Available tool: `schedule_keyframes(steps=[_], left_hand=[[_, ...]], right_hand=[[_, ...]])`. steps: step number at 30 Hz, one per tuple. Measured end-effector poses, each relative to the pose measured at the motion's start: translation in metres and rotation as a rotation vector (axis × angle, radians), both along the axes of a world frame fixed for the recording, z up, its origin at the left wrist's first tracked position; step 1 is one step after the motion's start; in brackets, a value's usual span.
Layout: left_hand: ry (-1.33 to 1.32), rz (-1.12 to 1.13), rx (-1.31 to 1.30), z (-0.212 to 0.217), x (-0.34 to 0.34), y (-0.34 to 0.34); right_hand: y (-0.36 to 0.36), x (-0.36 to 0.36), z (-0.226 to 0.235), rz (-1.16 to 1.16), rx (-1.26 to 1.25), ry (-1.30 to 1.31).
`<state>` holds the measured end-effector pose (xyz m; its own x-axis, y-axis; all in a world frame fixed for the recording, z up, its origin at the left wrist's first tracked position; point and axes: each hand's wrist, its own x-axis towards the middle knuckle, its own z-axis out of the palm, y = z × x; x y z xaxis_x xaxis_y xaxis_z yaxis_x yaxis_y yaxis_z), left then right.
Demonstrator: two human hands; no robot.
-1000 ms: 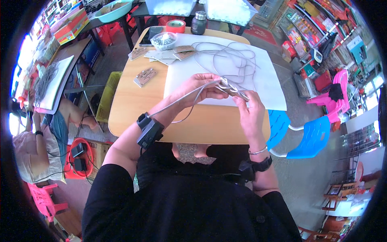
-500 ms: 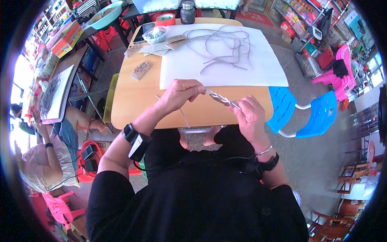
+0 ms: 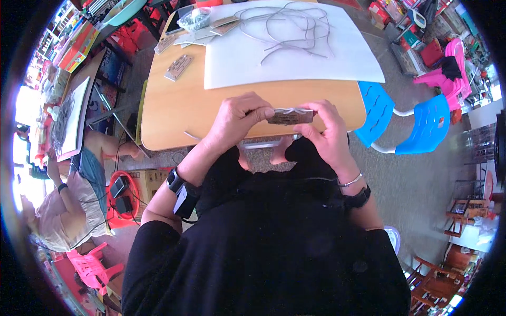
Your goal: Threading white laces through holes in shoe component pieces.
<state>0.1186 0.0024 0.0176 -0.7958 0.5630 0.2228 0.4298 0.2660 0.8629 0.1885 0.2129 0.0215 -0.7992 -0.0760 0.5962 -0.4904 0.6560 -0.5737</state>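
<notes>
Over the near edge of the wooden table [image 3: 174, 116], I hold a small rectangular brown patterned card [image 3: 290, 118] between both hands. A pale grey cord [image 3: 291, 110] runs along its upper edge. My left hand [image 3: 238, 120] pinches the card's left end between thumb and fingers. Closed round its right end is my right hand [image 3: 329, 130], index finger above and thumb below. Beyond them lies a white sheet [image 3: 237, 68] with long loose grey cords [image 3: 284, 39] on it. A similar brown card [image 3: 178, 67] rests on the wood at the left.
More cards [image 3: 196, 38] and a clear bowl [image 3: 194, 20] of small pale pieces sit at the far left of the table. A short cord piece [image 3: 192, 135] lies by its near edge. Blue chairs [image 3: 424, 126] stand at the right. Another person [image 3: 63, 210] sits at the left.
The card has turned from a slanted, nearly edge-on position to level, its brown face now showing. Both hands still hold it. The table appears higher in view.
</notes>
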Motion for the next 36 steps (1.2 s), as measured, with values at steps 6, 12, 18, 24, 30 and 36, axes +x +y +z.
schedule_keyframes(steps=[6,12,18,24,30,36], left_hand=[[-0.008,0.031,-0.023,0.002,0.01,0.003],[-0.019,0.004,-0.046,-0.001,0.015,0.003],[-0.294,-0.081,0.105,-0.003,0.012,-0.003],[-0.524,-0.057,0.124,-0.002,0.012,-0.006],[-0.23,0.022,0.099,-0.009,0.01,-0.003],[-0.177,0.051,-0.028,-0.001,-0.004,-0.014]], right_hand=[[-0.004,0.003,-0.007,0.038,-0.315,-0.206],[-0.001,0.006,-0.005,0.026,-0.309,-0.227],[-0.002,0.003,-0.008,0.093,-0.713,-0.379],[0.007,0.003,-0.013,0.138,-0.479,-0.33],[0.013,0.003,-0.02,0.089,-0.444,-0.268],[-0.001,0.005,-0.015,0.078,-0.439,-0.281]])
